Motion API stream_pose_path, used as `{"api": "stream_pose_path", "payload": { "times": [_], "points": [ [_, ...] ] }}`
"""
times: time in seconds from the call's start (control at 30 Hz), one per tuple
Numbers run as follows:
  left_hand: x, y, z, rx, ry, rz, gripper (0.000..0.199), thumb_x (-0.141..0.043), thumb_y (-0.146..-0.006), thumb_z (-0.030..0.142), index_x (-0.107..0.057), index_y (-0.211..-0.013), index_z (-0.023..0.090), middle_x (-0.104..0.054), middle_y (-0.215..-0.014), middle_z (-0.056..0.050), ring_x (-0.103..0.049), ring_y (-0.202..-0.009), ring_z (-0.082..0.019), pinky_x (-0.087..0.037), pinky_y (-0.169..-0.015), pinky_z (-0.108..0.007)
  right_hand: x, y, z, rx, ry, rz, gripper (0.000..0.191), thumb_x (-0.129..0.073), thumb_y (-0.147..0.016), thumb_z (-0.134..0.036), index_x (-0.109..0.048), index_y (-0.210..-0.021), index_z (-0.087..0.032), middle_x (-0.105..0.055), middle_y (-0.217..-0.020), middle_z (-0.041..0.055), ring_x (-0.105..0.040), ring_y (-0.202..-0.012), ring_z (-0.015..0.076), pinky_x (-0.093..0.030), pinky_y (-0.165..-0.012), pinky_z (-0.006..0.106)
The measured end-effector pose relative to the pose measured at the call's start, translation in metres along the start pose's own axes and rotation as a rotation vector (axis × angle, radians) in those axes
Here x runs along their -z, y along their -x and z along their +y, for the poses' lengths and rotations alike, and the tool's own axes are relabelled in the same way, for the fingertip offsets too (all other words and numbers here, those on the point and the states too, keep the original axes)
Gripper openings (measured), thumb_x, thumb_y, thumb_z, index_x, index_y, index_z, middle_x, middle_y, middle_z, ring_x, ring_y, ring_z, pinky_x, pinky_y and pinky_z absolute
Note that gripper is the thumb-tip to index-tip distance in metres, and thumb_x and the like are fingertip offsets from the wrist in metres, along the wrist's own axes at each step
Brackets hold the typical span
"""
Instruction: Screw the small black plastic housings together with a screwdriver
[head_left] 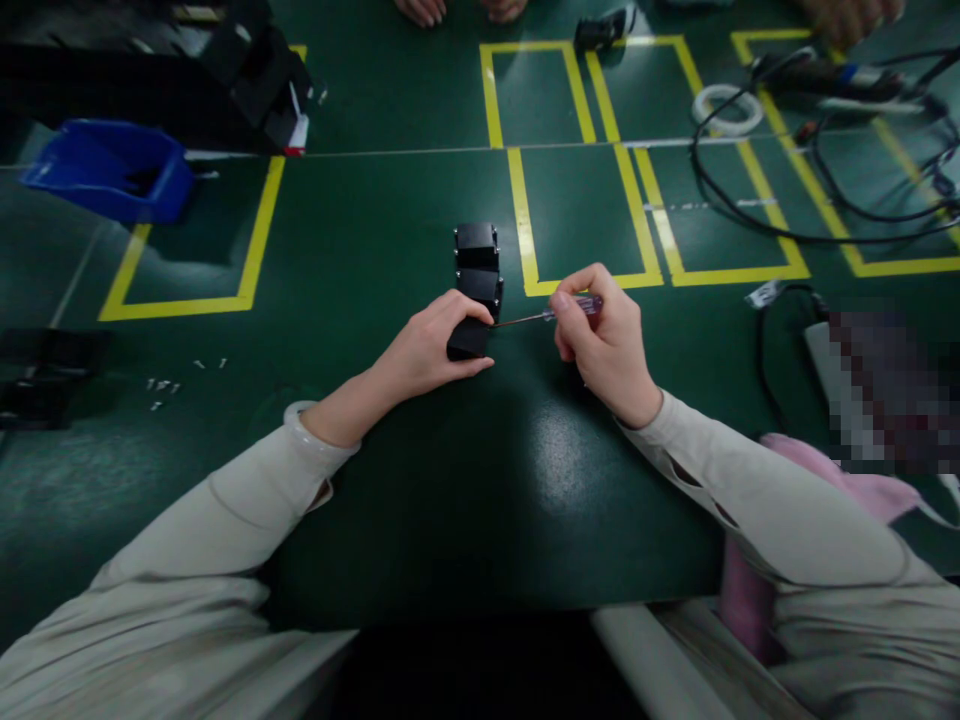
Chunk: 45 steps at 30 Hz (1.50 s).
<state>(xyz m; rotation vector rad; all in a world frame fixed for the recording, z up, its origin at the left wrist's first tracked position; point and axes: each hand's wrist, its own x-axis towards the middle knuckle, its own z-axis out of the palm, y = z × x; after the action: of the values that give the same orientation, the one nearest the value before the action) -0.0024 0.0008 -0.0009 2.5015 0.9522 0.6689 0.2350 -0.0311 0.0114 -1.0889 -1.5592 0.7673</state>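
My left hand (435, 345) holds a small black block (468, 339) on the green table, thumb and fingers on either side of it. In my right hand (604, 335) is a screwdriver (586, 306) with a clear purplish handle, held level and pointing left. Its thin shaft reaches the right side of the block, by my left fingertip. Just beyond stand two more black blocks, a nearer one (480, 287) and a farther one (476, 240), with small shiny screws at their sides.
A blue bin (112, 170) and dark racks lie at the left, with several loose screws (163, 385) nearer me. Black cables, a white ring (727, 109) and a pink cloth (832, 480) are on the right. Another person's hands (457, 8) show at the far edge.
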Motion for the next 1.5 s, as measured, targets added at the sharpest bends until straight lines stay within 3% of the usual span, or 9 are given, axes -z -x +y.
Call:
{"api": "stream_pose_path", "payload": {
  "times": [0.2,0.3,0.43,0.67,0.87,1.07,1.27,1.4,1.5],
  "points": [
    [0.0001,0.0004,0.0001,0.006,-0.003,-0.001,0.038,-0.076,-0.084,0.031,-0.057,-0.114,0.018,-0.064,-0.114,-0.007,-0.062,-0.105,-0.022,-0.049,-0.092,-0.034,-0.0009,0.0003,0.0026,0.016,-0.044,0.013,0.013,-0.057,-0.097,-0.034,-0.049,-0.1,-0.024,-0.047,-0.069,-0.0053,-0.045,-0.055,0.0079,-0.034,-0.05,0.027],
    [0.0005,-0.0001,0.0001,-0.004,-0.002,0.001,0.038,-0.077,-0.084,0.03,-0.057,-0.114,0.018,-0.063,-0.114,-0.007,-0.062,-0.105,-0.022,-0.049,-0.091,-0.033,-0.0004,-0.0002,0.0009,0.0,-0.024,0.009,0.014,-0.058,-0.097,-0.035,-0.051,-0.094,-0.023,-0.051,-0.073,-0.0033,-0.047,-0.058,0.0076,-0.034,-0.052,0.027],
    [0.0001,-0.0005,-0.0005,-0.002,0.003,-0.003,0.037,-0.076,-0.084,0.031,-0.056,-0.113,0.018,-0.064,-0.113,-0.007,-0.062,-0.105,-0.022,-0.049,-0.092,-0.034,-0.0003,-0.0009,-0.0018,-0.011,0.006,0.008,0.022,-0.057,-0.098,-0.039,-0.051,-0.085,-0.022,-0.046,-0.062,-0.0059,-0.041,-0.049,0.0061,-0.03,-0.049,0.027],
    [-0.0003,0.0003,-0.0004,-0.011,-0.007,0.005,0.038,-0.077,-0.084,0.03,-0.056,-0.113,0.018,-0.063,-0.113,-0.006,-0.062,-0.105,-0.022,-0.049,-0.092,-0.033,-0.0005,-0.0008,0.0006,0.005,-0.014,0.019,0.013,-0.058,-0.096,-0.033,-0.05,-0.096,-0.023,-0.053,-0.077,-0.0029,-0.049,-0.06,0.0081,-0.037,-0.053,0.027],
    [0.0,-0.0005,-0.0006,-0.016,-0.003,0.013,0.038,-0.077,-0.084,0.029,-0.056,-0.114,0.018,-0.063,-0.113,-0.006,-0.062,-0.104,-0.021,-0.049,-0.091,-0.033,-0.0001,-0.0004,-0.002,-0.014,0.012,0.004,0.019,-0.056,-0.098,-0.036,-0.05,-0.088,-0.022,-0.049,-0.067,-0.005,-0.043,-0.052,0.0066,-0.034,-0.051,0.027],
    [0.001,-0.0008,0.0012,-0.001,-0.003,0.0,0.037,-0.076,-0.084,0.029,-0.056,-0.112,0.018,-0.064,-0.112,-0.007,-0.062,-0.104,-0.022,-0.05,-0.091,-0.034,-0.0009,-0.0009,0.0007,0.003,-0.011,0.02,0.013,-0.059,-0.095,-0.033,-0.05,-0.096,-0.024,-0.053,-0.078,-0.0021,-0.048,-0.06,0.0087,-0.035,-0.05,0.026],
    [0.0011,-0.0005,0.0017,0.024,0.004,-0.009,0.037,-0.076,-0.084,0.031,-0.056,-0.113,0.019,-0.064,-0.114,-0.007,-0.062,-0.105,-0.022,-0.049,-0.092,-0.035,-0.0008,-0.0002,-0.0017,-0.022,0.015,0.002,0.019,-0.055,-0.099,-0.04,-0.049,-0.09,-0.024,-0.044,-0.058,-0.0075,-0.041,-0.045,0.0069,-0.031,-0.045,0.027],
    [0.0013,-0.0005,0.0018,0.039,0.005,-0.018,0.037,-0.076,-0.084,0.031,-0.057,-0.112,0.019,-0.064,-0.114,-0.007,-0.062,-0.104,-0.022,-0.049,-0.092,-0.035,-0.0017,-0.0002,0.0014,0.008,-0.014,0.023,0.016,-0.057,-0.097,-0.038,-0.049,-0.098,-0.025,-0.051,-0.074,-0.0039,-0.046,-0.056,0.0081,-0.035,-0.048,0.027],
    [0.0013,-0.0002,0.0014,0.036,0.005,-0.016,0.037,-0.075,-0.084,0.031,-0.057,-0.113,0.019,-0.063,-0.114,-0.007,-0.062,-0.104,-0.022,-0.049,-0.092,-0.035,-0.0013,-0.0008,0.0007,0.0,0.003,0.015,0.015,-0.058,-0.097,-0.037,-0.05,-0.095,-0.023,-0.053,-0.077,-0.003,-0.048,-0.057,0.0077,-0.036,-0.05,0.026]
  ]
}}
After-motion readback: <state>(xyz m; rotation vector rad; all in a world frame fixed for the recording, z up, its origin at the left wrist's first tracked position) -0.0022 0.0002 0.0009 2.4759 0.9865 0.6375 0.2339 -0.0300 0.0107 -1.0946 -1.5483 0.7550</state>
